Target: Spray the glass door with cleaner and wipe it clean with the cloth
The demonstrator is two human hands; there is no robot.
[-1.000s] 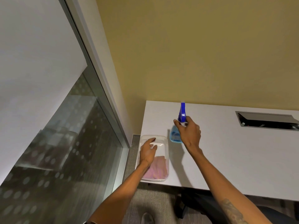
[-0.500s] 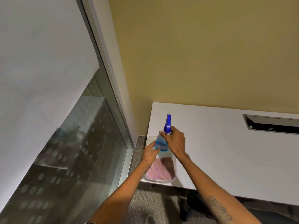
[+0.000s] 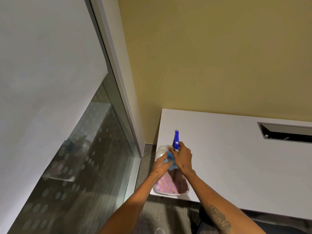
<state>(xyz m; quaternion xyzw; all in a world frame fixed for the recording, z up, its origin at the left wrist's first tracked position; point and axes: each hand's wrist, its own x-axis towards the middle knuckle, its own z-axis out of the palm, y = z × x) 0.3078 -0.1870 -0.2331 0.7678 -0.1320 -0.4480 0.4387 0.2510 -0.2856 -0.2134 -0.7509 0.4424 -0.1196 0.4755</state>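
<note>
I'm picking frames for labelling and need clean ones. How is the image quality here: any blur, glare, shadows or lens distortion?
Head view: wide-angle bending bows the door frame; the glass door carries pale reflections over its dot pattern; the spray bottle nozzle is slightly motion-smeared; the right hand shades the cloth in the clear container; lighting on the desk is even, without hard glare.

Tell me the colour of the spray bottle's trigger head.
Deep blue, on the spray bottle held by the right hand; seen in the head view.
</note>
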